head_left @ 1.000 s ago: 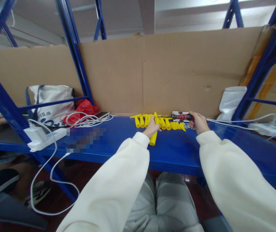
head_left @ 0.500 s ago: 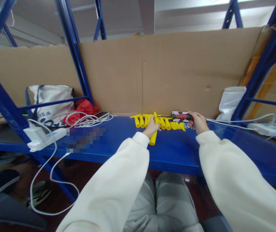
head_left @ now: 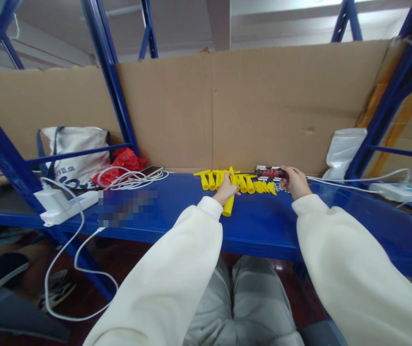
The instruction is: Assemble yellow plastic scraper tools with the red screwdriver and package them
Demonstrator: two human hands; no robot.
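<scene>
Closed around a yellow plastic T-shaped piece (head_left: 228, 206), my left hand (head_left: 225, 189) keeps its tube end pointing toward me. My right hand (head_left: 295, 181) grips the end of a red and black screwdriver (head_left: 271, 173), which lies level. Its thin shaft runs left to the top of the held piece; whether the tip sits in a screw is too small to tell. Behind and beside my left hand stands a row of similar yellow pieces (head_left: 205, 180). Several small flat yellow parts (head_left: 263, 187) lie to the right, by scattered small metal bits (head_left: 280, 188).
A cardboard panel (head_left: 263, 110) closes off the back of the blue table (head_left: 260, 226). At left are a coiled white cable (head_left: 137, 179), a red plastic bag (head_left: 125, 161), a cloth bag (head_left: 78, 149) and a power strip (head_left: 72, 209). A white pouch (head_left: 345, 151) stands at right.
The red and black pattern on the screwdriver handle has shifted, so it has turned slightly in my right hand. My left hand and the yellow piece stay in place.
</scene>
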